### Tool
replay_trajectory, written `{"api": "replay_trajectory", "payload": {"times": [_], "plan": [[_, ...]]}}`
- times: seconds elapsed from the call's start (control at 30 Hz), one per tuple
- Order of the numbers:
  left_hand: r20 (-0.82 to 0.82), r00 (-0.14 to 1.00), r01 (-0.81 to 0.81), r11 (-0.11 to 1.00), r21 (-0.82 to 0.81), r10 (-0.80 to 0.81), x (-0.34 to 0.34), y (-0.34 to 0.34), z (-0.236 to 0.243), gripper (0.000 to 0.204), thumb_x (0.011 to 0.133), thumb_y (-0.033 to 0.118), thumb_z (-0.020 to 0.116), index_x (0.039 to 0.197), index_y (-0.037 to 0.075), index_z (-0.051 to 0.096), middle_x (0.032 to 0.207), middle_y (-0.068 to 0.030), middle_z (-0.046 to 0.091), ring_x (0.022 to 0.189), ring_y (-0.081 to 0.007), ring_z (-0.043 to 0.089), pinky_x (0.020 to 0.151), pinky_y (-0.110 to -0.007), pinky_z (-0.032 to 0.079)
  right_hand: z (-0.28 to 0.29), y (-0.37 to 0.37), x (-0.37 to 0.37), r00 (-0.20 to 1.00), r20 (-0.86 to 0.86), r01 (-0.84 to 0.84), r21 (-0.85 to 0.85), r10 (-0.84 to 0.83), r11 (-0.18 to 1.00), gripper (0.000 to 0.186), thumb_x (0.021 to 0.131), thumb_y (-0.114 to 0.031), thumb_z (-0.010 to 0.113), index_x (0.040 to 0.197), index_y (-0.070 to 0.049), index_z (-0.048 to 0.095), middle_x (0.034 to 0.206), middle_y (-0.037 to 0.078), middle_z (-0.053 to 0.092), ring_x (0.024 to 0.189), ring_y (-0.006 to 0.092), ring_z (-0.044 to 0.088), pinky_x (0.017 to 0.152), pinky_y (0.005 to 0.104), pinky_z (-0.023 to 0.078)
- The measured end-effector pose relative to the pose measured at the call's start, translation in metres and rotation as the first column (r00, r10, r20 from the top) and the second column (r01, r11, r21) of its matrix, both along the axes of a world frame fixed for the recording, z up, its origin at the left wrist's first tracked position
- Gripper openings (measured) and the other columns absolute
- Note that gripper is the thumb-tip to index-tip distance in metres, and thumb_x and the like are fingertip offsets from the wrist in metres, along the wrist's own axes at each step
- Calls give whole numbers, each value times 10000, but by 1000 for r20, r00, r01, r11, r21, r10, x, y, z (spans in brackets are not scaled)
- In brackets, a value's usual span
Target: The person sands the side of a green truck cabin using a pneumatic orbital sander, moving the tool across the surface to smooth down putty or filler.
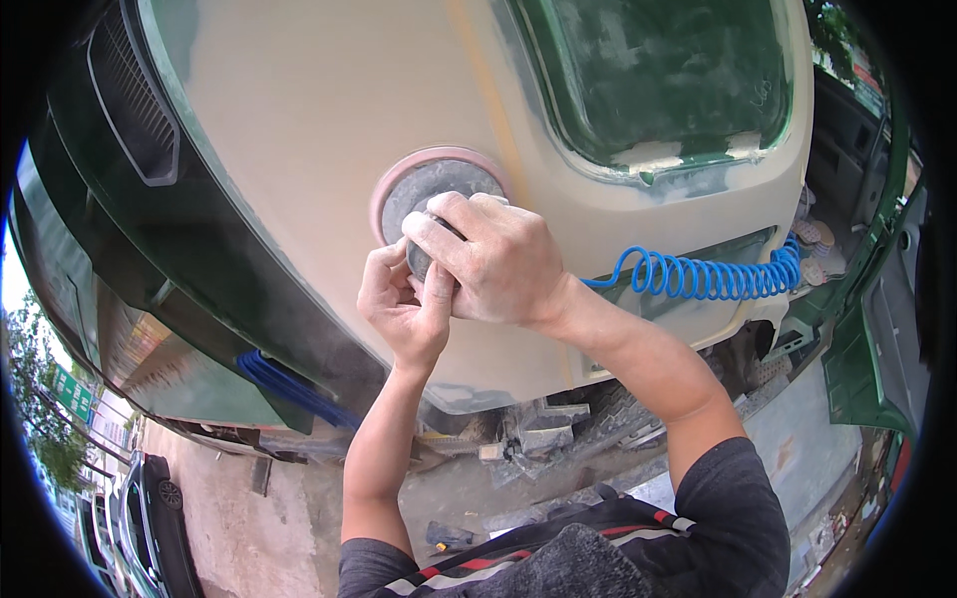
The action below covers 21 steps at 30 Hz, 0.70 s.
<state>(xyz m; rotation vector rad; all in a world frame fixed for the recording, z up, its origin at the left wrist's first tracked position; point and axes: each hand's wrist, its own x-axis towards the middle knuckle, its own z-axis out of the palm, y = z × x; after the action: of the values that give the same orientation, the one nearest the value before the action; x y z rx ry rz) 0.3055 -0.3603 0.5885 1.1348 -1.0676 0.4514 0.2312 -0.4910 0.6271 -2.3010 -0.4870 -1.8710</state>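
A round air sander (pixel 431 185) with a grey body and a pinkish disc rim lies against the beige, dust-covered vehicle panel (pixel 299 110). My right hand (pixel 498 254) wraps over its near side, fingers curled around the dark grip. From the left and below, my left hand (pixel 404 309) closes on the same grip, its thumb close to the right hand. Pale dust coats both hands. Behind my right wrist, a blue coiled air hose (pixel 718 274) runs off to the right. My hands hide where it joins the sander.
A green window area (pixel 668 80) is set into the panel at upper right. An open green door (pixel 877 329) stands at far right. Left are a dark grille (pixel 135 95) and dark blue hose (pixel 299 392). Rubble (pixel 538 429) lies below; a car (pixel 150 528) is at lower left.
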Motion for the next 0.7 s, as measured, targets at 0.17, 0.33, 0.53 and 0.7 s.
{"api": "replay_trajectory", "payload": {"times": [0.17,0.33,0.53,0.7], "plan": [[35,999,-13,999,37,11,2,3,-9,322,918,54,766,1157,-70,589,906,-74,717,728,-17,572,619,-161,430,-11,1,-1,999,35,-3,34,2,999,387,702,-194,775,1072,-106,704,883,24,603,697,192,645,603,331,550],[53,999,-17,997,71,14,3,5,-19,344,897,47,775,1155,-81,588,899,-82,718,741,-22,584,628,-164,439,-26,2,-1,998,58,-1,72,-3,997,383,705,-199,775,1071,-106,710,905,32,615,689,195,643,605,327,546],[81,997,-6,997,83,-1,1,6,-25,350,884,36,778,1146,-97,588,924,-123,729,829,-83,654,707,-209,506,-41,8,-6,999,26,25,148,-29,989,379,699,-226,800,1054,-117,727,1000,45,673,761,210,673,642,331,564],[73,997,-8,991,131,-2,5,14,-35,360,872,31,786,1146,-103,594,938,-143,737,865,-109,677,743,-233,531,-51,12,-5,999,8,33,176,-35,984,381,694,-238,814,1047,-120,734,1036,53,692,802,227,692,671,339,577]]}}
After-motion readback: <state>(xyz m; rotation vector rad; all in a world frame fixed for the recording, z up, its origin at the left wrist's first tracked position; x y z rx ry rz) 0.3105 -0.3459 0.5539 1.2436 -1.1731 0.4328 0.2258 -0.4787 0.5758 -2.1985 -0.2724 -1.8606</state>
